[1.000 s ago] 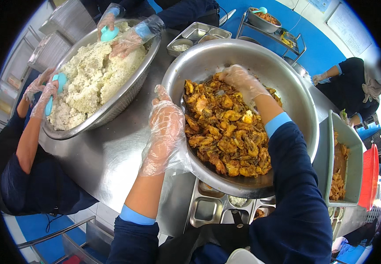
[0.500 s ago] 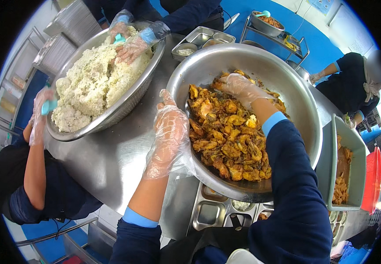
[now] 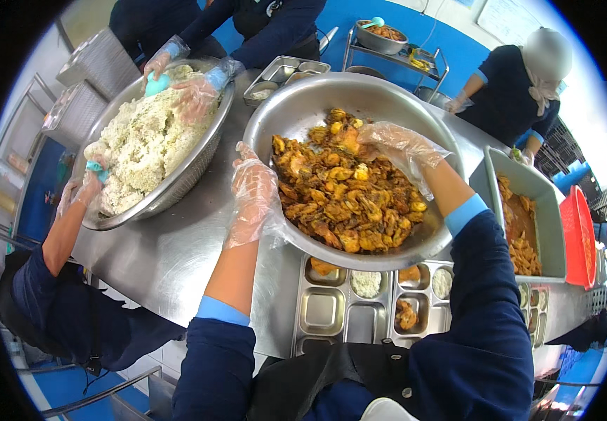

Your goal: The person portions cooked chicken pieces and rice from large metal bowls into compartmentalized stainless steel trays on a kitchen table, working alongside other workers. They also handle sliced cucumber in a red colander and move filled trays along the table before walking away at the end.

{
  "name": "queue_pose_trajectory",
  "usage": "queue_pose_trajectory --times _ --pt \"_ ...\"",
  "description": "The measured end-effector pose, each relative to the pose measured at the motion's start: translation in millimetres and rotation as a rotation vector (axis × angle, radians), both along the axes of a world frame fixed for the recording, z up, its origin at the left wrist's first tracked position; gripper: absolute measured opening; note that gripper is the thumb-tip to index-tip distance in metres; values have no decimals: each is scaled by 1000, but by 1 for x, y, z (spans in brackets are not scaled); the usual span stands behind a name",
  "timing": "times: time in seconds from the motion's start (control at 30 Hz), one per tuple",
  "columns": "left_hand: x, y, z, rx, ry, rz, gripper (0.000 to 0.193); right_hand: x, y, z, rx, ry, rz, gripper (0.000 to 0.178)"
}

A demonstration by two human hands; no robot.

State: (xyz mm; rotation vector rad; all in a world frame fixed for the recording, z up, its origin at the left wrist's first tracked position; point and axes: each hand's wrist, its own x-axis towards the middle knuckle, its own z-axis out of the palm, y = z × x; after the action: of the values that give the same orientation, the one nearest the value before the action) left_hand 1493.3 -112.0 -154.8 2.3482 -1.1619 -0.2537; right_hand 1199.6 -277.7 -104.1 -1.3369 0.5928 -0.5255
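A large steel bowl (image 3: 429, 126) holds many browned, yellow-orange cooked chicken pieces (image 3: 349, 200). My left hand (image 3: 253, 193), in a clear plastic glove, is at the bowl's left rim, its fingers curled against the edge. Inside the bowl, at the far side of the heap, is my gloved right hand (image 3: 398, 146). Its fingertips close on a chicken piece (image 3: 345, 140), which they partly hide. Below the near rim lie steel compartment trays (image 3: 323, 310), some with white rice (image 3: 366, 283) and chicken (image 3: 407, 315) in them.
At left, co-workers' gloved hands (image 3: 197, 98) work with turquoise scoops (image 3: 157, 84) in a large perforated rice basin (image 3: 201, 158). A grey-green tub (image 3: 552, 231) of food and a red basket (image 3: 578, 235) stand at right. Another person (image 3: 503, 88) stands beyond the table.
My view has shifted, showing more of the trays near me. My right hand has moved slightly rightward over the chicken. The left co-worker's scoop has moved into the rice.
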Motion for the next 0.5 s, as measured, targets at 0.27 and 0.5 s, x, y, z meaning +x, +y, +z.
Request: queue_pose_trajectory --times 0.27,0.5 --pt "-1 3 -1 -20 -113 -53 78 -26 11 26 -1097 1295 26 27" --pt "2 -3 -4 68 -66 -19 82 70 19 -36 -1207 589 208 35"
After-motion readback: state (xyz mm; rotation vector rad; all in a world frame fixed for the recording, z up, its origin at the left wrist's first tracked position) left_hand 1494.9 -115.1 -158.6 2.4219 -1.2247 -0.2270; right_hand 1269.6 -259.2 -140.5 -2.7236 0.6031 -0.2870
